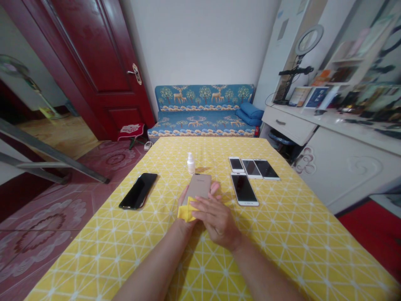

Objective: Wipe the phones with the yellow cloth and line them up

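A gold phone lies back up in my left hand, whose fingertips show past its right edge. My right hand lies across the phone's near end and presses a folded yellow cloth against it. Both hands hover just over the yellow patterned tablecloth. A small white bottle stands right behind the phone.
A black phone lies at the left of the table. Several phones lie screen up at the right, one nearer me. Beyond the table are a blue sofa, a red door and a white desk.
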